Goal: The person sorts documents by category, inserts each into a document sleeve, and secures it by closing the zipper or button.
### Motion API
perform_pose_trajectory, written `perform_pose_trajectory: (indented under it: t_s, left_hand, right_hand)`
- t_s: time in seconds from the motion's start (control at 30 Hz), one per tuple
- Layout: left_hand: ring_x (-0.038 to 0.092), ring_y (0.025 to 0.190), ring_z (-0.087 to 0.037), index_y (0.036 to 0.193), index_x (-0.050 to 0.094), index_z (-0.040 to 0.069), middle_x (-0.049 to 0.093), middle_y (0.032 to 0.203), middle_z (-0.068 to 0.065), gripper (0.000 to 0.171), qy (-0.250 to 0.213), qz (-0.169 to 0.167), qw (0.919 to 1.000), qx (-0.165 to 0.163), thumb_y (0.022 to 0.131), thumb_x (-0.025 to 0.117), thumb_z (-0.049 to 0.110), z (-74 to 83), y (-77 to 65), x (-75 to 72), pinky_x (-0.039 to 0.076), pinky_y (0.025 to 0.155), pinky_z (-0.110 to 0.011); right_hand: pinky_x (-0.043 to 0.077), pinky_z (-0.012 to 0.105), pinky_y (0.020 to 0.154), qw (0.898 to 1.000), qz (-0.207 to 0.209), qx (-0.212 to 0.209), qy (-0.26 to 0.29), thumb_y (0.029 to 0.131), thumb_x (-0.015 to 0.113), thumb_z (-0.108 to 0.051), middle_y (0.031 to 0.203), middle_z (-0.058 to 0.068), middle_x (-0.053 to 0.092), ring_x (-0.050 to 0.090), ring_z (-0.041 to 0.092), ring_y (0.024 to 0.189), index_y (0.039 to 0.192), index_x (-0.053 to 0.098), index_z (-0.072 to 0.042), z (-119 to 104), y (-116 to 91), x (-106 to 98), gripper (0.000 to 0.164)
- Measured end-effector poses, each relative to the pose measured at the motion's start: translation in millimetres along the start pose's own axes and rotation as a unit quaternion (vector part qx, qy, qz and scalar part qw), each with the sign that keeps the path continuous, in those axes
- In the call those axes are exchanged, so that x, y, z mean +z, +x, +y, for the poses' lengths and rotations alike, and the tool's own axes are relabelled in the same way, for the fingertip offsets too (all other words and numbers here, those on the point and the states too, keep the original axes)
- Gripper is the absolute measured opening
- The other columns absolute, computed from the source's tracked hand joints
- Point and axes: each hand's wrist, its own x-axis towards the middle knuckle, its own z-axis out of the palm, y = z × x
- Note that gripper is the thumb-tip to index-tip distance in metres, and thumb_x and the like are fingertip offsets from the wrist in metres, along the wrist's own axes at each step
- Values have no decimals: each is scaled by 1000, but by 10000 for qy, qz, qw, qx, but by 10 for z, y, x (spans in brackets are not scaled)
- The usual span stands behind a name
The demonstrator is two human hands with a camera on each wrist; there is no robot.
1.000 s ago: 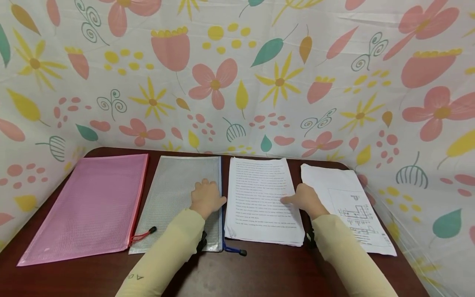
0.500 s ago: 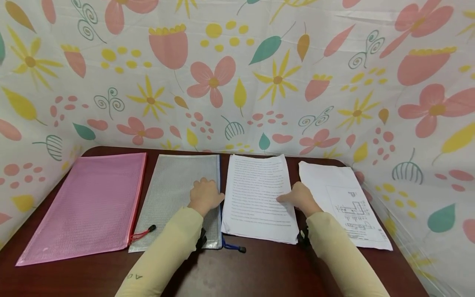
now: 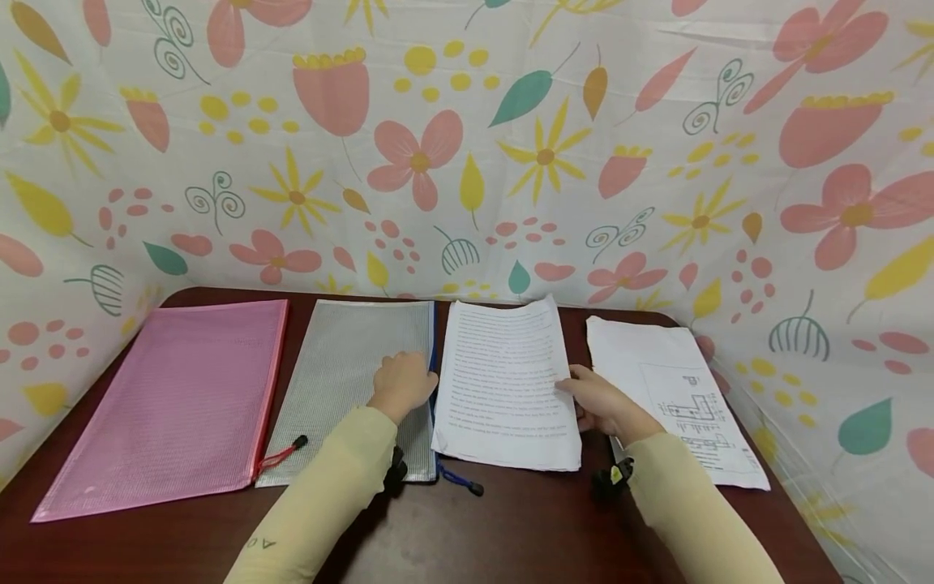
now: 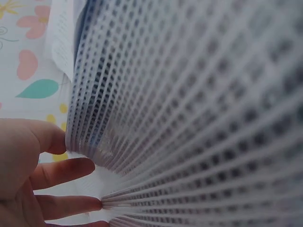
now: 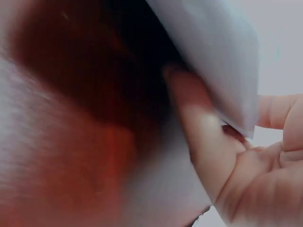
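A grey mesh zipper pouch [image 3: 350, 357] with a blue zipper edge lies left of the middle. My left hand [image 3: 401, 385] grips it near its right side; in the left wrist view the mesh [image 4: 189, 94] gathers in folds toward the fingertips [image 4: 92, 201]. Beside it is a stack of printed paper [image 3: 499, 381], shifted so its left edge meets the pouch's blue edge. My right hand [image 3: 601, 403] pinches the stack's right edge, thumb on top and fingers underneath. The right wrist view has the paper [image 5: 222, 61] between thumb and fingers, blurred, over the dark tabletop.
A pink mesh zipper pouch [image 3: 175, 397] lies at the far left, its red pull cord [image 3: 280, 456] reaching onto the grey pouch. At the right rests another paper stack [image 3: 642, 353] with printed drawings. Flowered cloth [image 3: 467, 162] hangs behind the brown table [image 3: 511, 527].
My right hand has gone from a finger on the page to pinching the stack's right edge. The stack has shifted left and slightly away; the grey pouch has also moved slightly away.
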Motion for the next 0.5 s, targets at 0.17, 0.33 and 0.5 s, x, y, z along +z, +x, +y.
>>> perform_pose_trajectory:
  t_s: [0.17,0.33,0.5]
  left_hand:
    - [61,94,-37,89,68,4,67,96,-17,26,-111,55,9999,-27,93,53,25,10,26,25,52,60,-43]
    - [54,62,-20,66,57,8,59,70,-8,32,-269,111,9995,76,94,49,22,-6,55,59,44,46,-33]
    - [44,54,-16,65,51,10,50,63,-4,33,-475,80,9986,235,96,43,19,-16,75,53,37,44,-29]
  right_hand:
    - [55,39,63,9994,-1,-331,87,101,34,-13,113,20,60,67,21,80,151,5,-15,64,-84,62,58]
    - [45,27,79,9917,884,-911,-224,101,32,-12,138,22,43,57,22,102,152,8,-11,106,-146,94,56]
    - [50,27,75,9858,1403,-921,-76,103,31,-18,133,25,48,63,16,91,151,13,-8,149,-224,70,52]
